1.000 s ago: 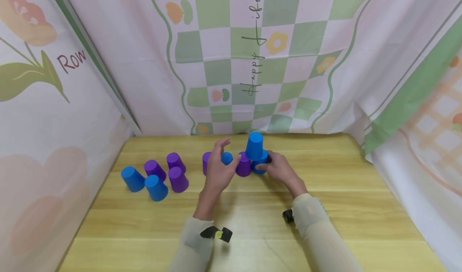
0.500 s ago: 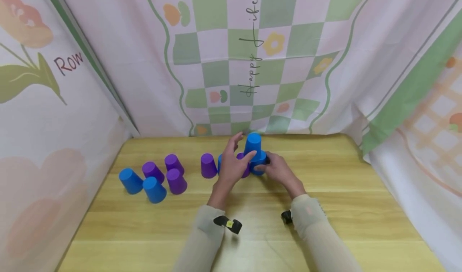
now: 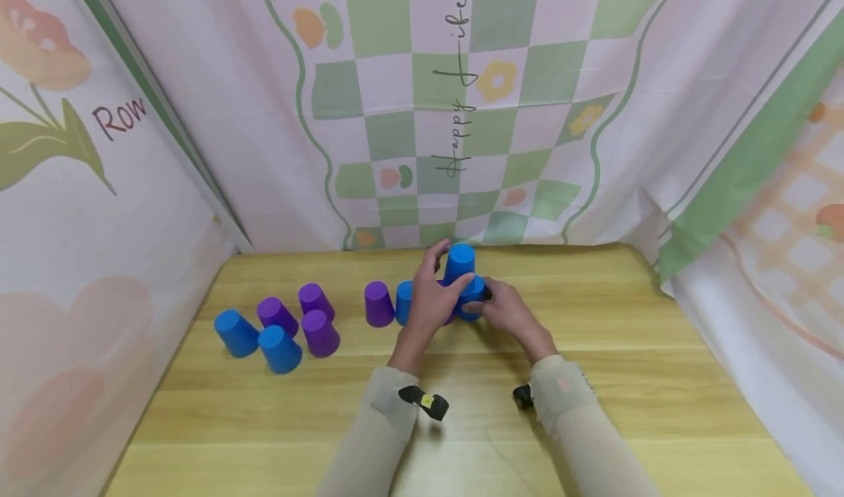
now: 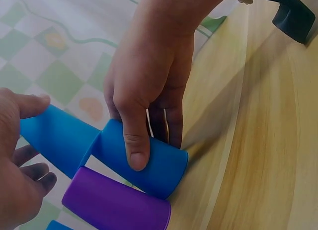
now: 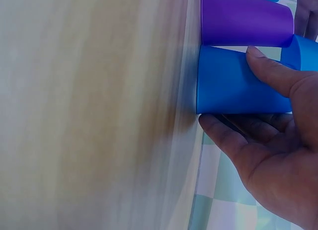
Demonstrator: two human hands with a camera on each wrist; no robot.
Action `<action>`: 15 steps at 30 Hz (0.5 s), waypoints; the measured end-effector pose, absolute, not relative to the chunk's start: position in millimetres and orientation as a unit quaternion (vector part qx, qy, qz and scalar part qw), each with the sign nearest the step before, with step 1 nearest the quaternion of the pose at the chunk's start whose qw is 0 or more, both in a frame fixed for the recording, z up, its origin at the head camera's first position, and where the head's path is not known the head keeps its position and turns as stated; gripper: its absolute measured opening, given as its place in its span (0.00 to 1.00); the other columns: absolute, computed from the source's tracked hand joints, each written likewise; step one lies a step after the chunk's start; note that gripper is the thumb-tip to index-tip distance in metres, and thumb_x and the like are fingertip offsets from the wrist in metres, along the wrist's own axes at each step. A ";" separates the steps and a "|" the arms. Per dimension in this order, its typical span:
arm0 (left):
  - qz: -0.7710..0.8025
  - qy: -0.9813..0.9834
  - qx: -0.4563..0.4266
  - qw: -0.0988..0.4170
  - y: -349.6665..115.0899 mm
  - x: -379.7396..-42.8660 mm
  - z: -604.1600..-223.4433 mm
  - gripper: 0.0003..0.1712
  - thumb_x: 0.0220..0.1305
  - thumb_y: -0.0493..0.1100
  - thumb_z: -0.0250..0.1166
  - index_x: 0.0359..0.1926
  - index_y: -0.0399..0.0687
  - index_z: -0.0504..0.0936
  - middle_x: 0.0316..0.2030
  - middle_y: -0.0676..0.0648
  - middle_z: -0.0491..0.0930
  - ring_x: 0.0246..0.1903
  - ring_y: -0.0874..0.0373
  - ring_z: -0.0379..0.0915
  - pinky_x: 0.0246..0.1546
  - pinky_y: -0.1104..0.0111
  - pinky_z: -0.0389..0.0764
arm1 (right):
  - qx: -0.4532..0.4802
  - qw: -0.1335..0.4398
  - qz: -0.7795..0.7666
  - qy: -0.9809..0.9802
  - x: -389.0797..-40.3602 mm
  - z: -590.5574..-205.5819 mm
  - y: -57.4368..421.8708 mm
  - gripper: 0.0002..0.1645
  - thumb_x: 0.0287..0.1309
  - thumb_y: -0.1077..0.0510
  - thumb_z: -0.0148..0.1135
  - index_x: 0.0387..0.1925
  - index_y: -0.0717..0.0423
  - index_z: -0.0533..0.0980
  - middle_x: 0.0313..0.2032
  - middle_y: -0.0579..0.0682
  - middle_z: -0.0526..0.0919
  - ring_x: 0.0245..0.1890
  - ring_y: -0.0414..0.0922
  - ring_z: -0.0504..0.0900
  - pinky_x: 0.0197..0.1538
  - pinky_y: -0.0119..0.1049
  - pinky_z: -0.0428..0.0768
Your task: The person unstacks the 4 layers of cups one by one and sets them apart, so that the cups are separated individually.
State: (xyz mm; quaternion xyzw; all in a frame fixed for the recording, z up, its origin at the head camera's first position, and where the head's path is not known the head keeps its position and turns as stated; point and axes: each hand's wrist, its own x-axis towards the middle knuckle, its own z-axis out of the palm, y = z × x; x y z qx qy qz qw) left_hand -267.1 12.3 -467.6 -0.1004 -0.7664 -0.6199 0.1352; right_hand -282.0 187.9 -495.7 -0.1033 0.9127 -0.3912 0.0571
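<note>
In the head view my left hand (image 3: 434, 296) reaches round the upper blue cup (image 3: 461, 261), its thumb across the cup's front and its fingers at the left side. The left wrist view shows the left thumb (image 4: 35, 105) touching that cup. My right hand (image 3: 511, 308) grips the lower blue cup (image 3: 470, 303) between thumb and fingers from the right. A purple cup (image 4: 117, 200) stands directly beside it, mostly hidden by my left hand in the head view. The upper cup sits upside down across these two. Left of my hand stand another blue cup (image 3: 404, 303) and a purple cup (image 3: 379, 304).
A separate group of upside-down cups stands on the left of the wooden table (image 3: 297, 438), with blue cups (image 3: 280, 349) and purple cups (image 3: 321, 333). A patterned curtain (image 3: 382, 138) rises behind the table's back edge.
My left hand has moved right from above the row's middle to the upper blue cup, uncovering the cups on the left. The right hand keeps its grip on the lower blue cup.
</note>
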 end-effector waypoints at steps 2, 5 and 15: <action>-0.623 -0.765 -0.097 0.128 13.6 -267.7 -467.7 0.40 0.66 0.44 0.75 0.76 0.54 0.69 0.71 0.46 0.75 0.73 0.46 0.69 0.74 0.51 0.72 | -0.104 0.057 -0.390 0.913 -282.1 -495.6 187.6 0.30 0.69 0.51 0.70 0.65 0.63 0.76 0.59 0.65 0.85 0.58 0.61 0.84 0.63 0.60 0.82; -0.632 -0.761 -0.092 0.116 15.6 -268.1 -467.6 0.40 0.67 0.43 0.75 0.76 0.53 0.69 0.72 0.46 0.73 0.74 0.45 0.68 0.73 0.48 0.72 | -0.104 0.056 -0.387 0.914 -281.2 -494.8 187.1 0.30 0.69 0.51 0.70 0.65 0.63 0.76 0.59 0.65 0.85 0.58 0.60 0.84 0.62 0.60 0.83; -0.652 -0.748 -0.080 0.095 21.2 -267.0 -464.2 0.36 0.68 0.40 0.74 0.73 0.57 0.71 0.72 0.43 0.74 0.73 0.42 0.69 0.72 0.43 0.72 | -0.097 0.059 -0.388 0.915 -280.3 -493.2 185.4 0.29 0.68 0.52 0.70 0.64 0.62 0.77 0.58 0.63 0.85 0.53 0.56 0.85 0.59 0.56 0.85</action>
